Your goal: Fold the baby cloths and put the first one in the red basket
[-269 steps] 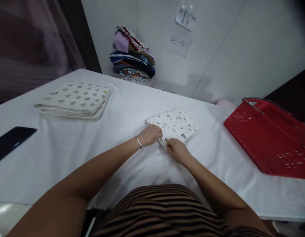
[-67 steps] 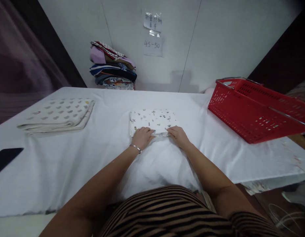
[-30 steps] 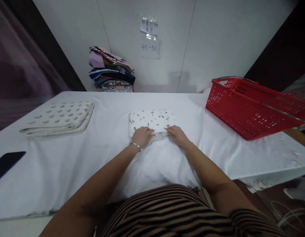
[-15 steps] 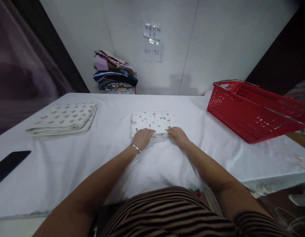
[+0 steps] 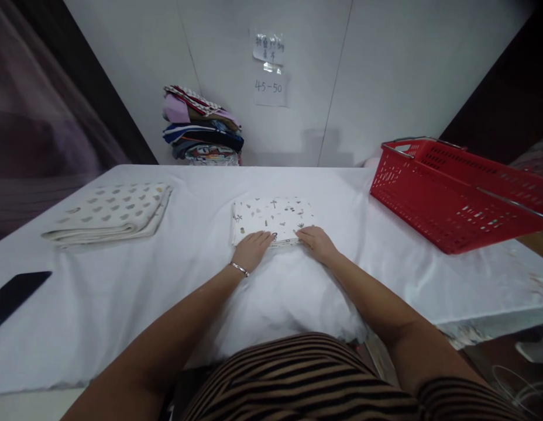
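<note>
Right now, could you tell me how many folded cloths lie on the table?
2. The small printed cloth lies at the centre, left hand and right hand on its near edge; the larger spotted cloth at the table's left. The fabric pile by the wall is not counted.

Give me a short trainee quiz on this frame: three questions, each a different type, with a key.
1. True or false: the left hand and the right hand both rest on the near edge of the folded cloth.
2. What stands at the right end of the table? A) a red basket B) a blue bucket C) a cardboard box
3. Fill in: the lower note on the wall reads ___.

Key: 1 true; 2 A; 3 "45-50".
</note>
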Demonstrator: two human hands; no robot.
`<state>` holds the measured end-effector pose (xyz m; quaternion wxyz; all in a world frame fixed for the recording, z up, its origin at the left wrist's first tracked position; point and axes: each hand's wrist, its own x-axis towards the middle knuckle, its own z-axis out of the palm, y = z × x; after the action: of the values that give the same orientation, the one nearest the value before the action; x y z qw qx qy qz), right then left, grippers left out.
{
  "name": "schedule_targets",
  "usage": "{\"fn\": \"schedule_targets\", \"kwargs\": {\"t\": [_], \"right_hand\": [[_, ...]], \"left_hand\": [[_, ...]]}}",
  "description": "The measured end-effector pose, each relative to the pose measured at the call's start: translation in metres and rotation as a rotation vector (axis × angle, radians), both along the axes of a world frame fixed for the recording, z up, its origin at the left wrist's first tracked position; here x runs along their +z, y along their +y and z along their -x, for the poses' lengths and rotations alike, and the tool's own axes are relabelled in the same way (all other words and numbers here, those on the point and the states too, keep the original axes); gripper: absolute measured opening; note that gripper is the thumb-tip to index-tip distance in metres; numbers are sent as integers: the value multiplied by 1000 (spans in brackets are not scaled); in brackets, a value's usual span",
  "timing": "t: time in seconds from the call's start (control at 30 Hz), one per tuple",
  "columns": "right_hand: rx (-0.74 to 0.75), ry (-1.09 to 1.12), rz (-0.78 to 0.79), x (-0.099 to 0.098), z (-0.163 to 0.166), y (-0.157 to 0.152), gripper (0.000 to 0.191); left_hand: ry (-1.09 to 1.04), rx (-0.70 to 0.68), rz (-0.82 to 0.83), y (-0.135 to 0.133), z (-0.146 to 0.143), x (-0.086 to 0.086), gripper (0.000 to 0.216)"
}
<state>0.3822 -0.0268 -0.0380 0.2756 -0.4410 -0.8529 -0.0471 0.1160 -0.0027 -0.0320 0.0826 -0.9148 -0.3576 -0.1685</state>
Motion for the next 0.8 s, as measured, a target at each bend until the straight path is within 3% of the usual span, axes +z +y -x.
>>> {"fn": "schedule_targets", "kwargs": {"t": [0.17, 0.37, 0.53, 0.67, 0.8], "right_hand": [[63, 70, 67, 7, -2, -7, 33], [-76, 190, 309, 27, -1, 7, 41], [-20, 0, 390, 41, 24, 52, 46], [-126, -192, 468, 37, 38, 84, 51], [-175, -265, 551, 31, 34, 95, 55]], "left_hand": [[58, -18, 20, 1, 2, 7, 44], [37, 1, 22, -3, 4, 6, 47], [33, 2, 11, -3, 4, 3, 48], [24, 14, 16, -3, 6, 2, 49], [13, 20, 35, -3, 7, 0, 50]]}}
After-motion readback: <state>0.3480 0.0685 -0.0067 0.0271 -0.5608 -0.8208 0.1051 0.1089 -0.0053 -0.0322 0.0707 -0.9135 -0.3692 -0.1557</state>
